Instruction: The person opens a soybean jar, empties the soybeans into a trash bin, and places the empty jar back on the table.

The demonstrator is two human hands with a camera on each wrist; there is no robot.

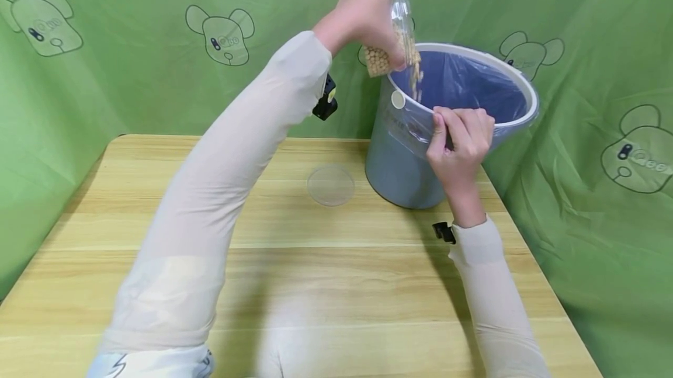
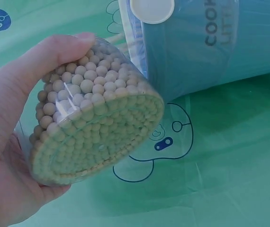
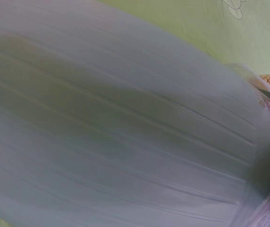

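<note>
A clear jar of beans, tipped over the blue bucket, is gripped by the left hand. The bucket rim, probably with its liner, is pinched by the right hand. The smooth, bean-heavy jar is best gripped round its side wall.

Clear glossy plastic jar, matt wood-grain table, seemingly smooth plastic bin

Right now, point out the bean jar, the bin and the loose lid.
jar (image 2: 94, 137): left wrist view, clear base packed with beans.
bin (image 1: 396, 159): head view, grey outer wall.
lid (image 1: 330, 185): head view, centre of the clear disc.
</note>
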